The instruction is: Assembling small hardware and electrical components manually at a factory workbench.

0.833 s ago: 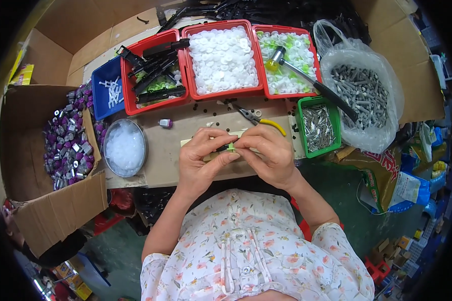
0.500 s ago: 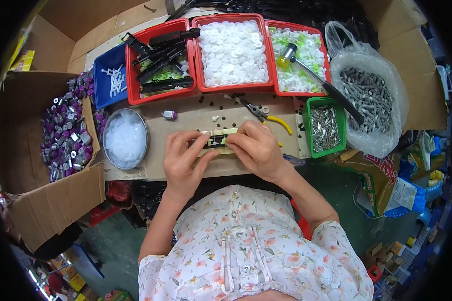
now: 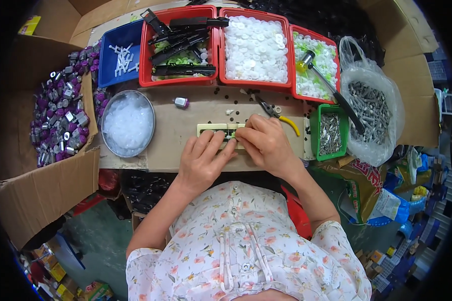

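Note:
A cream-coloured block (image 3: pixel 204 126) lies on the work board in front of me, with a long black plastic part (image 3: pixel 218 131) seated in its channel. Small white and green bits show in the middle of the black part. My left hand (image 3: pixel 202 159) curls over the left portion, its fingers and thumb gripping the black part. The fingertips of my right hand (image 3: pixel 268 143) are pinched together at the right side of the green bit. What they hold is hidden behind the fingers. Both sets of fingertips almost meet.
Behind are red bins of white discs (image 3: pixel 256 47), black parts (image 3: pixel 183 45) and green-white pieces (image 3: pixel 314 65), a hammer (image 3: pixel 331 88) lying across. Pliers (image 3: pixel 276 114), a pin bin (image 3: pixel 330 133) and a bag of grey pieces (image 3: pixel 369 110) sit right; a round tin (image 3: pixel 128 123) and purple-silver parts (image 3: pixel 60 115) left.
My left hand has come right and laid its fingers further over the black part, closer to my right hand. The head view has shifted, so the bins appear further right.

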`<state>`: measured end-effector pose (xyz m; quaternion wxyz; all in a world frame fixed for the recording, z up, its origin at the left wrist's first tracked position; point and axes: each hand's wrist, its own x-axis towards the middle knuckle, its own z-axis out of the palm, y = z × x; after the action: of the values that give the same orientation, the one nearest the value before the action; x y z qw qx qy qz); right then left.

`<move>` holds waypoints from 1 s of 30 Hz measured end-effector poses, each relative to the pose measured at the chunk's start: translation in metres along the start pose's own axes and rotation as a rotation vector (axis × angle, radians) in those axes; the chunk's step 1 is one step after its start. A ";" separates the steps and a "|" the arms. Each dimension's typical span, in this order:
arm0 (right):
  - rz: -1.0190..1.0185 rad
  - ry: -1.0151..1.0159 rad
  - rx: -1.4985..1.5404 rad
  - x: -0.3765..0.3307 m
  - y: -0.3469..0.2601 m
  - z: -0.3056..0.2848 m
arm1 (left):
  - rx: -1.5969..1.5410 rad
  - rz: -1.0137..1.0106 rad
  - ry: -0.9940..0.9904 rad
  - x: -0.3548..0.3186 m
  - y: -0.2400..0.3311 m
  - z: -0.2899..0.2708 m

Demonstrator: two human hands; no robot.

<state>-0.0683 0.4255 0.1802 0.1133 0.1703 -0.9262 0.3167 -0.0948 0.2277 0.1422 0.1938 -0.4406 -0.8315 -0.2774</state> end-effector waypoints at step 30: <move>0.503 0.236 -0.540 -0.083 0.133 -0.185 | 0.049 0.007 -0.035 0.011 0.002 -0.008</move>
<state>-0.0246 0.6596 0.2241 0.1788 -0.1358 -0.9696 0.0970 -0.0981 0.2302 0.1549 0.1910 -0.4432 -0.8399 -0.2484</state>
